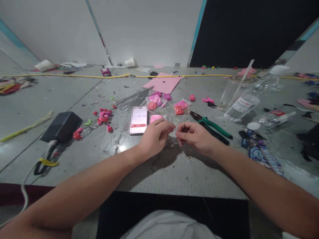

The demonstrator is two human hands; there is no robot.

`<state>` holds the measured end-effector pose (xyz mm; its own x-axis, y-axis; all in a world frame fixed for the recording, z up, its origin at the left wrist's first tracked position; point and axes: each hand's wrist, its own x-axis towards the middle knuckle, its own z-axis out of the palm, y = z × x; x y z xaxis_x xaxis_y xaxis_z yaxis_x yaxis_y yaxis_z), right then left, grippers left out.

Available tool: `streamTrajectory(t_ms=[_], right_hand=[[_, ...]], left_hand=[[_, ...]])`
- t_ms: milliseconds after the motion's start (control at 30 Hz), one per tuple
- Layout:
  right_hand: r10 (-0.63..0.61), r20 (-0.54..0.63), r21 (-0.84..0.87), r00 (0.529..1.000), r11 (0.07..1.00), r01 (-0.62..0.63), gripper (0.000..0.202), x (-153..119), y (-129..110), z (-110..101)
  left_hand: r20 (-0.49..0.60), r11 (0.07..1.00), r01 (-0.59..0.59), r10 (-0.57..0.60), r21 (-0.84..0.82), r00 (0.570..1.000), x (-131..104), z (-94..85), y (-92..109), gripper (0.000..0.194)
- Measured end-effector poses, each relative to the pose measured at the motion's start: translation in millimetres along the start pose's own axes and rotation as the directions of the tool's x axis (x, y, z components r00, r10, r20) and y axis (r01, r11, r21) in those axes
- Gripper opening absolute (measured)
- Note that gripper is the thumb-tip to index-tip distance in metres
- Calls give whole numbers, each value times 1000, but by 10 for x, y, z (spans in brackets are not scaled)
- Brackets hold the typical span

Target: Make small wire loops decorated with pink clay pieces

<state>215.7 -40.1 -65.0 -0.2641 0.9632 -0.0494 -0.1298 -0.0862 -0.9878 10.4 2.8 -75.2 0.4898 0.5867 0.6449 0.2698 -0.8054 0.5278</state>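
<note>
My left hand [157, 136] and my right hand [195, 136] are close together above the table, fingertips almost meeting. On each hand, thumb and fingers are pinched closed; what lies between them is too small to make out. A thin wire [177, 119] shows just behind the fingertips, but I cannot tell whether either hand holds it. Beside my left hand lies a lit phone [138, 121], with a packet of pink clay [156, 118] just beyond the knuckles. Green-handled pliers [211, 127] rest behind my right hand, their jaws pointing left.
Further back are a bundle of thin wires [134, 99], more clay packets [181, 107] and a pink sheet [163, 83]. Pink clay flowers [103, 116] and a black power adapter [61, 126] lie left. Plastic bottles [241, 106], a cup [230, 91] and keychains [261, 154] are right.
</note>
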Motion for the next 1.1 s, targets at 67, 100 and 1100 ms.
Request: streamTrajectory(t_ms=[67,100,1100], right_hand=[[0,-13,-35,1000,999,-1,33,-6,-13,7],[3,-21,-53,1000,999,-4,33,-11,-20,12],[145,334,254,931,938,-237,31,-106,-26,50]], left_hand=[[9,1000,-6,6,8,1000,0,-2,8,25],[15,1000,-10,9,12,1000,-1,-1,11,26],[106,895,109,-70,-432,992,-28,40,24,13]])
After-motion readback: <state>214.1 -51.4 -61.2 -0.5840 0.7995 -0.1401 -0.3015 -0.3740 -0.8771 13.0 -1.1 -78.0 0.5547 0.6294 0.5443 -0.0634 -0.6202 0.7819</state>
